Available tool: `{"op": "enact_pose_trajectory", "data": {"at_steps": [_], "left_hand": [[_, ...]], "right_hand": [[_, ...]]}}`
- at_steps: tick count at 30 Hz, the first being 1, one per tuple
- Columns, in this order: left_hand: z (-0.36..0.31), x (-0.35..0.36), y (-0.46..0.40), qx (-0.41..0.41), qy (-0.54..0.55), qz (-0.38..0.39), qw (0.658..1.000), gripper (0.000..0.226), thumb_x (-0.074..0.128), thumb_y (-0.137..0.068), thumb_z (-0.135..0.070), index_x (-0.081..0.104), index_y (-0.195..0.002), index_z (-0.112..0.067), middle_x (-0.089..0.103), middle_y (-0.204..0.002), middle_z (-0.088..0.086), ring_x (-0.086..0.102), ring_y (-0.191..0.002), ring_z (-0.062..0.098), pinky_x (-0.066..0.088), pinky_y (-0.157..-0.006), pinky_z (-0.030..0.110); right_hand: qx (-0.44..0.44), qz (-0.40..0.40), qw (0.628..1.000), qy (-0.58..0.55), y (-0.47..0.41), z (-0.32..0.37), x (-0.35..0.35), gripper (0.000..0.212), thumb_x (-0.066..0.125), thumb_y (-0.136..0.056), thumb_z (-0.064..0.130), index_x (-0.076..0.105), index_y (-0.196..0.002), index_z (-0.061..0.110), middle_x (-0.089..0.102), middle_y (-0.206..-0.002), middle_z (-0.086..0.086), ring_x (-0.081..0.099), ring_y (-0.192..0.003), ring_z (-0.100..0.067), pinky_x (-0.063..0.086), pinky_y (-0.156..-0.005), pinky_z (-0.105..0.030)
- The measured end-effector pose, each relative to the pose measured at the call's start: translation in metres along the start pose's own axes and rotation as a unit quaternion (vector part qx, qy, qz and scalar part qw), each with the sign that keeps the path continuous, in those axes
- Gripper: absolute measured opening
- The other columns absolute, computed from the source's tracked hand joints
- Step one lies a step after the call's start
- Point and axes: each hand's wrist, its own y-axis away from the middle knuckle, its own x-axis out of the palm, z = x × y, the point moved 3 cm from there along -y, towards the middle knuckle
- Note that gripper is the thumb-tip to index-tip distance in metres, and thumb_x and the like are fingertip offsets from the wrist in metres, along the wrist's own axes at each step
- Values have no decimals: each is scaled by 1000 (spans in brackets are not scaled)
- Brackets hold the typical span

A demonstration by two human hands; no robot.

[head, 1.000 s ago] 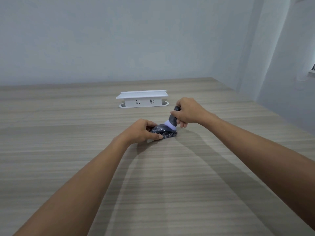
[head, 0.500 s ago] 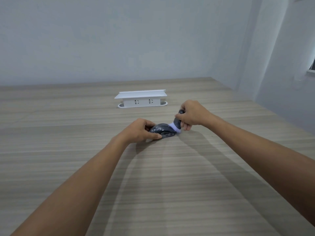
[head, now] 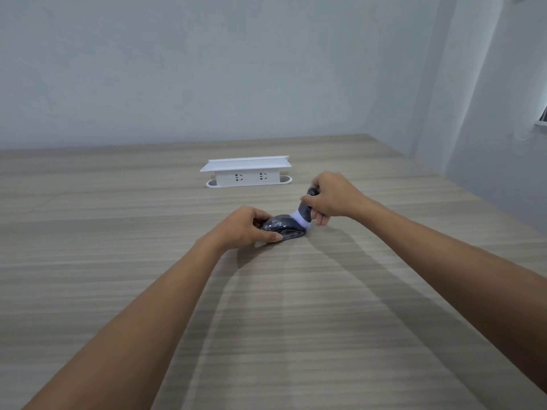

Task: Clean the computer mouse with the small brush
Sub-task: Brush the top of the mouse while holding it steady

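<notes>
- Plainly, the cleaning is underway: the right hand [head: 333,199] is clamped around the dark handle of the small brush [head: 305,213], fingers wrapped tight, and the pale bristles press down on the end of the computer mouse [head: 285,227] that lies nearest that hand.
- The left hand [head: 247,227] is closed on the opposite end of the mouse, thumb along its near edge and fingers over its far side, pinning it flat on the table [head: 296,321].
- The mouse therefore sits between the two hands, touching both the left fingers and the brush tip, with its glossy dark top facing up.
- The brush leans away from the mouse, its handle end rising toward the right hand's knuckles.
- As a judgement, the work looks to be mid-task: bristles are on one end only, and the middle of the shell and the portion under the left hand show no brush contact now.
- Whether any dust remains cannot be told; the mouse surface is too small and shiny to read.
- What seems left is sweeping the rest of the top, the sides, and the covered end, which would call for the left hand to shift its hold.
- Beyond both hands, well apart from them, a white power strip box [head: 247,171] stands on the table, not involved.
</notes>
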Motion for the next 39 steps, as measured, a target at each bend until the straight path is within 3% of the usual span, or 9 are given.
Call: {"op": "enact_pose_trajectory", "data": {"at_steps": [2, 6, 9, 13, 20, 25, 29, 32, 39], "left_hand": [[-1, -1, 1, -3, -4, -1, 1000, 39, 87, -76, -38, 78, -111, -22, 80, -94, -4, 74, -85, 12, 56, -77, 25], [-2, 1, 2, -3, -1, -1, 1000, 31, 86, -78, -35, 79, -105, -20, 77, -83, -6, 64, -66, 2, 46, -66, 18], [-1, 1, 3, 6, -3, -4, 1000, 36, 86, -78, -35, 78, -111, -21, 80, -90, -7, 73, -80, 8, 53, -74, 23], [0, 1, 2, 7, 2, 0, 1000, 39, 86, -78, -37, 78, -114, -22, 81, -97, -4, 76, -94, 17, 58, -86, 33], [-4, 1, 4, -2, -3, -3, 1000, 29, 85, -80, -31, 78, -106, -20, 75, -80, -12, 63, -64, -6, 44, -62, 10], [-5, 1, 6, -1, 9, -4, 1000, 39, 85, -80, -32, 77, -116, -20, 80, -99, -3, 74, -90, 11, 55, -82, 23], [-6, 1, 5, -1, 1, -5, 1000, 36, 85, -80, -32, 78, -112, -20, 80, -95, -5, 72, -83, 9, 52, -77, 22], [-6, 1, 6, -3, 3, -4, 1000, 32, 85, -80, -32, 78, -109, -20, 80, -94, -3, 69, -79, 8, 53, -74, 25], [-5, 1, 7, 0, 8, -6, 1000, 38, 85, -80, -34, 77, -115, -21, 81, -100, 0, 75, -96, 21, 58, -85, 34]], "right_hand": [[-13, 2, 1000, -25, 1, 10, 3, 26, 55, -92, 2, 65, -69, -3, 74, -62, -16, 67, -40, -17, 50, -42, -18], [-24, 20, 999, -44, 1, 22, 9, 21, 57, -94, 8, 65, -80, -6, 76, -66, -16, 69, -44, -19, 53, -44, -21], [-13, 12, 1000, -6, -1, 12, 4, 24, 56, -93, 3, 67, -73, -5, 75, -63, -15, 69, -42, -18, 51, -41, -19], [1, 6, 1000, 11, -1, 0, -1, 23, 54, -91, 1, 66, -85, -18, 71, -51, -5, 69, -41, -19, 51, -40, -21], [-38, 16, 998, -47, 4, 16, 8, 26, 59, -96, 12, 64, -87, -12, 75, -63, -13, 69, -45, -21, 54, -45, -23], [6, 17, 1000, 12, -1, 2, -2, 24, 54, -92, 2, 67, -83, -15, 73, -55, -8, 72, -47, -22, 54, -42, -22], [-11, 18, 1000, -21, 1, 11, 1, 24, 55, -94, 3, 68, -75, -5, 74, -60, -12, 71, -45, -21, 52, -43, -20], [-15, 36, 998, -46, 5, 20, 6, 18, 55, -94, 6, 63, -80, -2, 75, -65, -15, 69, -44, -19, 54, -45, -22], [59, 75, 995, 34, 4, 4, -7, 27, 50, -90, 2, 72, -84, -10, 77, -75, -22, 77, -66, -34, 63, -57, -29]]}}
